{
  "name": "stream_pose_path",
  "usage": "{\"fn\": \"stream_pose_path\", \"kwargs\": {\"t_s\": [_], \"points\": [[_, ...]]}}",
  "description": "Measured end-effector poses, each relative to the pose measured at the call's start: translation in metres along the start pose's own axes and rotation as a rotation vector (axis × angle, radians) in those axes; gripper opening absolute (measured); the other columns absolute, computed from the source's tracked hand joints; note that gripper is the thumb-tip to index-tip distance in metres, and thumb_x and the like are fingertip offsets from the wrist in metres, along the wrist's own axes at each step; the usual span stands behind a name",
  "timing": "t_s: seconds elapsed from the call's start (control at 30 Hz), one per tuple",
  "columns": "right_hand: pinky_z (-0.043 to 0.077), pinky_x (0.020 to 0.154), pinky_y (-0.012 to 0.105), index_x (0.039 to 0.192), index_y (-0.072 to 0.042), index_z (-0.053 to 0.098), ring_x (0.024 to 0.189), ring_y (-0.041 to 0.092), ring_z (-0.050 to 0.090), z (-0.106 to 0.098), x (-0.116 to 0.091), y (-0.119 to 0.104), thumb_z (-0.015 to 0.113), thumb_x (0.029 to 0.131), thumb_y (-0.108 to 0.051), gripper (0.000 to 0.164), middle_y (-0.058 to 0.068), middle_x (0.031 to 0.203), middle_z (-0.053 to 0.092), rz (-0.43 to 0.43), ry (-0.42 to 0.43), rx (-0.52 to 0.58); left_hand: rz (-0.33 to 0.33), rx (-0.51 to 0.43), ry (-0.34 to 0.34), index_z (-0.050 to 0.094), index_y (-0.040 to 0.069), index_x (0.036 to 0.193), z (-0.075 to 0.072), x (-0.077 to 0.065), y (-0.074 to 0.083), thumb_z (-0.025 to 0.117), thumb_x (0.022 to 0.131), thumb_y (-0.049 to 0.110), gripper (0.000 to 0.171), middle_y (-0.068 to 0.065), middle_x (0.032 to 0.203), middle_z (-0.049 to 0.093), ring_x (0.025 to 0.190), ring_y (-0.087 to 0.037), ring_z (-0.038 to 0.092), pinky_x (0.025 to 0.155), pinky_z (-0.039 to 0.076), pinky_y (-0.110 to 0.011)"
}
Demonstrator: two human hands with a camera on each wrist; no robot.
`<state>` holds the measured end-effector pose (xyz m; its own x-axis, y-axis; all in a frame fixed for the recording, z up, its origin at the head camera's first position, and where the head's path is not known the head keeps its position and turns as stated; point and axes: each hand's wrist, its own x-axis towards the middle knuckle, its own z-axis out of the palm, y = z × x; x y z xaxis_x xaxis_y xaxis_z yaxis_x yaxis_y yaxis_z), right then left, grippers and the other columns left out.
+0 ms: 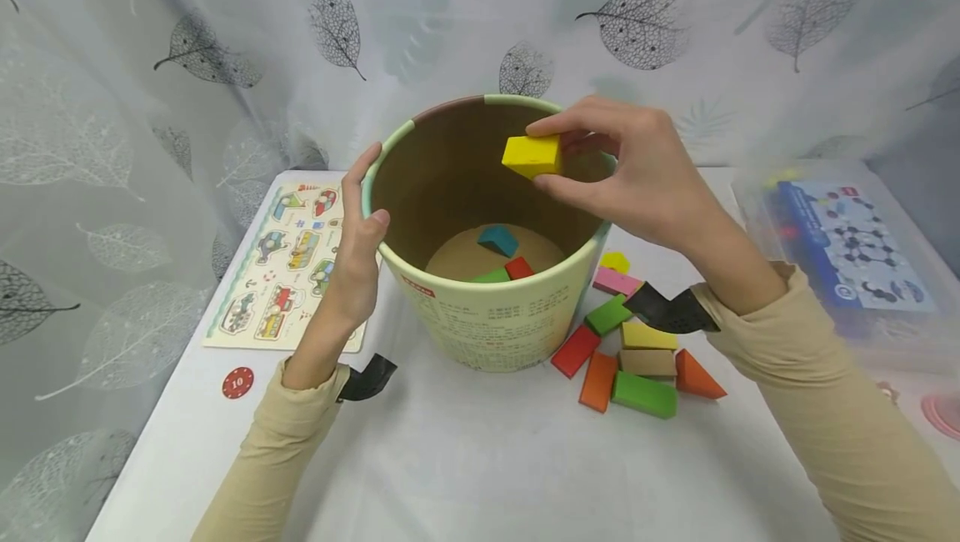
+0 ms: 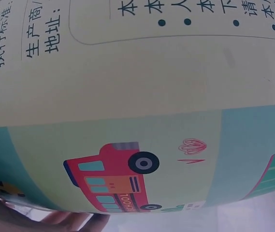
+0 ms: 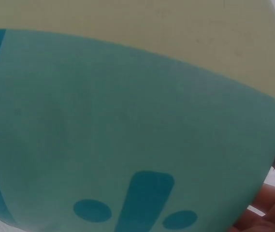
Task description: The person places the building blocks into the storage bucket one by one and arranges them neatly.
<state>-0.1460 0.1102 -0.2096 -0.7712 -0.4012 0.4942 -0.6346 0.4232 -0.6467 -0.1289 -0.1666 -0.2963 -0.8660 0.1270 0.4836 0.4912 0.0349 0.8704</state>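
three blocks (image 1: 498,240) show inside the bucket (image 1: 487,321), others (image 1: 645,396) left outside; left hand (image 1: 356,254) grips it, right hand (image 1: 637,167) pinches a yellow block (image 1: 531,156).

one round red chip (image 1: 237,383), marked "10" at its centre. one bucket (image 1: 483,321), wall printed with chinese text; legible in the left wrist view, turned sideways: "生产商/" (manufacturer), "地址:" (address), "执行标准:" (standard applied), plus bulleted lines cut off by the view's edge, with "本", "人", "下" and "请" among their first characters. one printed red bus (image 2: 110,179) on the same wall, lettered "school" along its side. one small red label (image 1: 418,287) below the bucket's rim, pale lettering, too small for me to read. one blue-and-white sheet (image 1: 858,246) on or in a clear plastic box (image 1: 900,352), wording likewise unreadable from where i stand.
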Motion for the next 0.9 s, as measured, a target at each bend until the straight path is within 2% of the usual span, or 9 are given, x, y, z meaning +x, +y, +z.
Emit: {"fn": "stream_pose_path", "kwargs": {"t_s": [0.2,0.33,0.53,0.6,0.73,0.8,0.9], "points": [[0.052,0.088,0.019,0.109,-0.003,0.072,0.090,0.006,0.064,-0.003,0.001,-0.001,0.077,0.079,0.000,0.031,0.007,0.103,0.071,-0.009,0.011,0.067,-0.007,-0.014,0.009,0.023,0.023,0.152,0.001,0.000,0.001,0.047,0.088,0.049,0.073,-0.008,0.152,0.034,0.138,-0.032,0.033,0.113,0.021,-0.051],[0.052,0.089,0.020,0.109,-0.003,0.072,0.090,0.006,0.066,-0.011,-0.001,0.000,0.076,0.079,0.002,0.031,0.001,0.101,0.072,-0.025,0.025,0.086,-0.003,-0.025,0.008,0.024,0.022,0.152,0.002,0.000,0.001,0.046,0.088,0.047,0.072,-0.010,0.152,0.033,0.138,-0.034,0.033,0.113,0.022,-0.052],[0.052,0.087,0.017,0.114,0.002,0.069,0.090,0.010,0.068,-0.035,-0.013,0.015,0.074,0.077,0.009,0.038,-0.005,0.106,0.071,-0.011,0.124,0.075,0.003,-0.007,0.008,0.023,0.022,0.152,0.002,0.000,0.001,0.044,0.089,0.044,0.070,-0.007,0.152,0.034,0.139,-0.030,0.032,0.114,0.022,-0.048],[0.051,0.087,0.015,0.114,0.003,0.069,0.090,0.011,0.068,-0.042,-0.019,0.025,0.074,0.077,0.009,0.038,-0.003,0.107,0.071,0.018,0.160,0.059,0.007,-0.004,0.007,0.022,0.022,0.152,0.002,0.000,0.001,0.043,0.089,0.044,0.070,-0.007,0.152,0.034,0.139,-0.029,0.032,0.114,0.022,-0.049],[0.049,0.085,0.010,0.115,0.000,0.069,0.088,0.005,0.066,-0.048,-0.035,0.056,0.075,0.080,0.000,0.035,-0.010,0.103,0.070,0.153,0.176,0.009,0.013,-0.003,0.004,0.022,0.021,0.152,0.002,-0.001,0.002,0.044,0.090,0.046,0.070,-0.007,0.153,0.033,0.140,-0.029,0.031,0.114,0.021,-0.049],[0.046,0.082,0.006,0.116,-0.003,0.070,0.087,0.000,0.065,-0.045,-0.045,0.076,0.076,0.082,-0.007,0.034,-0.008,0.104,0.070,0.234,0.148,-0.045,0.016,-0.007,0.003,0.022,0.021,0.152,0.003,-0.001,0.002,0.044,0.090,0.046,0.071,-0.007,0.153,0.033,0.140,-0.029,0.031,0.114,0.021,-0.049],[0.045,0.079,0.006,0.117,-0.008,0.069,0.093,0.007,0.067,-0.035,-0.057,0.108,0.075,0.084,-0.017,0.035,0.001,0.109,0.071,0.334,0.053,-0.169,0.020,-0.007,0.002,0.022,0.021,0.152,0.003,0.000,0.002,0.045,0.090,0.047,0.071,-0.007,0.153,0.033,0.141,-0.028,0.030,0.115,0.020,-0.048]]}}
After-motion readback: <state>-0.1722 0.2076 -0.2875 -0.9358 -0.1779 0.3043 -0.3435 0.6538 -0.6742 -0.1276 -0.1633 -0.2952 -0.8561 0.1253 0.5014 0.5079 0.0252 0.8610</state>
